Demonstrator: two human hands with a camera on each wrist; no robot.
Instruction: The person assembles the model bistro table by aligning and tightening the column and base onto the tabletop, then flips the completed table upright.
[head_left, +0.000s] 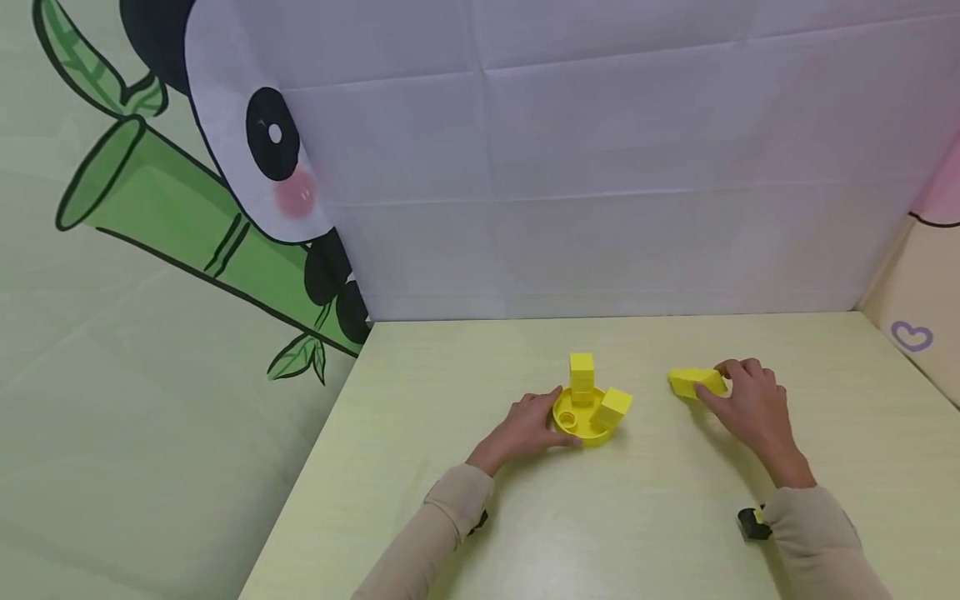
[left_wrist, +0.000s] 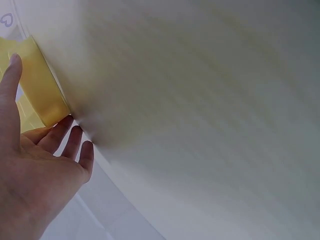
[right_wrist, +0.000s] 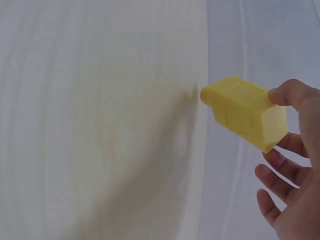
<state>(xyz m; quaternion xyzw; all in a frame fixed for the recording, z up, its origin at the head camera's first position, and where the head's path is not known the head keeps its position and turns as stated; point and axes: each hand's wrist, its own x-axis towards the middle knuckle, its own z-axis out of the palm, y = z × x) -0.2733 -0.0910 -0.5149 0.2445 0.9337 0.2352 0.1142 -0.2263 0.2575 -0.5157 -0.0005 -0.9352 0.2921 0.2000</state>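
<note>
— Two blocks (head_left: 582,377) stand in the yellow dish (head_left: 581,427). See the left hand (head_left: 527,429) resting flat against its rim?
— Yes. The right hand (head_left: 750,406) pinches a third block (head_left: 696,382) on the desk (head_left: 645,533). I think it must be lifted over to the dish.

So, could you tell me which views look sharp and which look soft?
Head view: evenly lit and sharp, soft shadows beside the round yellow base. Left wrist view: the table is smeared. Right wrist view: the yellow block is crisp, the background soft.
</note>
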